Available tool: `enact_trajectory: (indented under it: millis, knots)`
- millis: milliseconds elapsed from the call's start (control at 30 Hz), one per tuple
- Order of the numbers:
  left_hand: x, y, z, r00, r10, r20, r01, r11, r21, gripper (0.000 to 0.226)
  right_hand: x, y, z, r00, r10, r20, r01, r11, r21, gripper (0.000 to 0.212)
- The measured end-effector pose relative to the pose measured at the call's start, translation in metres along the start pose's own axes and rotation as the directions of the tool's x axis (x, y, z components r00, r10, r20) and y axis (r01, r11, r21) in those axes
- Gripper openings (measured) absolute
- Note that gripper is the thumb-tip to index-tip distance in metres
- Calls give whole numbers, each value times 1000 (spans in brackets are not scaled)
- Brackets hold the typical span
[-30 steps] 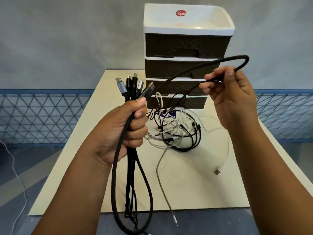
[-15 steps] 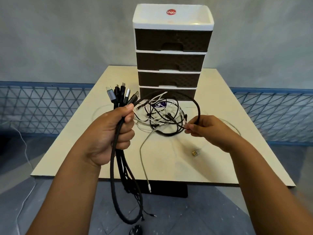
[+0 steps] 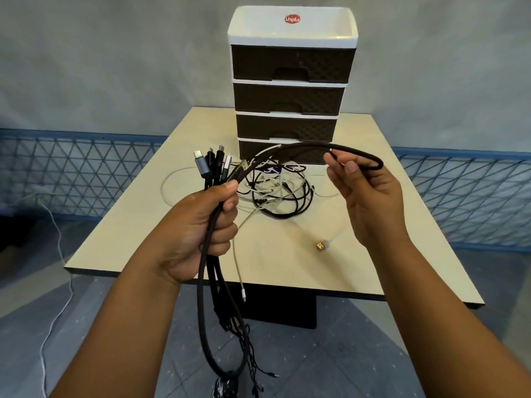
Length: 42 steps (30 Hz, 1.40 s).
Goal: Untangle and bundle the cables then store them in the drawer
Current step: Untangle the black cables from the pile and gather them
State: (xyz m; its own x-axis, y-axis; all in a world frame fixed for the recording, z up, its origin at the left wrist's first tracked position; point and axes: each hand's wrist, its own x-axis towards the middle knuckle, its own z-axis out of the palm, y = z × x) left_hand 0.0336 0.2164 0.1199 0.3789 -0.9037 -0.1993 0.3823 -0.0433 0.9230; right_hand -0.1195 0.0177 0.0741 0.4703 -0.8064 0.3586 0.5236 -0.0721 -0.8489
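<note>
My left hand (image 3: pixel 201 228) is clenched on a bundle of black cables (image 3: pixel 214 170), plug ends sticking up above the fist and the rest hanging below the table edge. A thick black braided cable (image 3: pixel 290 149) arcs from that fist across to my right hand (image 3: pixel 370 196), which pinches its folded end between thumb and fingers. Behind the hands a tangle of black and white cables (image 3: pixel 281 193) lies on the table in front of the drawer unit (image 3: pixel 291 90), whose brown drawers are all closed.
A white cable with a gold USB plug (image 3: pixel 321 245) lies on the beige table (image 3: pixel 138 239) near my right hand. Another pale cable (image 3: pixel 238 265) trails over the front edge. Blue mesh fencing (image 3: pixel 80 173) stands behind, and a white cord (image 3: pixel 57 282) runs along the floor.
My right hand has lifted the folded end of the braided cable up and to the right, stretching it into a wide arc. The left hand keeps its hold on the bundle.
</note>
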Motion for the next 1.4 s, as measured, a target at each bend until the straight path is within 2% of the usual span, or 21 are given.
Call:
enact_trajectory:
  millis: [100, 200, 267, 367, 433, 500, 600, 667, 800, 867, 1000, 1100, 1233, 1400]
  knots:
    - [-2, -2, 4, 1000, 13, 4, -13, 1000, 3, 31, -2, -19, -4, 995, 34, 90, -24, 993, -113, 16]
    - [-4, -2, 7, 1000, 14, 7, -14, 1000, 10, 31, -13, -33, -17, 955, 232, 188, -148, 915, -374, 19]
    - [-6, -2, 8, 1000, 8, 13, -8, 1000, 18, 31, -25, -40, -31, 899, 376, 223, -226, 837, -499, 19]
    - [-11, 0, 9, 999, -7, 41, 5, 999, 47, 31, -47, -47, -57, 758, 593, 273, -316, 700, -641, 24]
    - [-15, 1, 11, 996, -24, 80, 18, 997, 70, 32, -59, -54, -68, 675, 674, 299, -266, 601, -753, 30]
    - [-18, 1, 15, 992, -43, 119, 29, 993, 113, 33, -64, -62, -67, 639, 696, 327, -217, 572, -791, 31]
    - [-18, -4, 29, 982, -63, 178, 29, 982, 188, 34, -70, -70, -47, 653, 640, 405, -207, 665, -718, 34]
    - [-16, -11, 40, 981, -75, 178, 34, 974, 225, 33, -76, -67, -27, 702, 582, 411, -258, 746, -614, 40]
    - [-9, -26, 52, 994, -56, 90, 31, 966, 256, 33, -92, -45, -7, 845, 475, 244, -303, 803, -512, 41]
    - [-7, -29, 52, 1000, -3, -6, 5, 965, 261, 33, -98, -31, -15, 876, 457, 153, -339, 810, -478, 41]
    - [-6, -25, 41, 988, 98, -117, -79, 985, 154, 35, -115, -4, -42, 862, 505, 46, -379, 702, -603, 37]
    - [-9, -18, 35, 981, 160, -112, -153, 986, 64, 37, -127, 14, -56, 825, 565, -19, -443, 625, -643, 31]
    - [-14, -11, 36, 975, 197, -102, -197, 980, 7, 40, -135, 27, -61, 765, 644, -38, -535, 601, -594, 26]
    - [-18, -11, 39, 981, 183, -56, -187, 980, -71, 46, -143, 32, -65, 721, 692, -37, -508, 491, -708, 22]
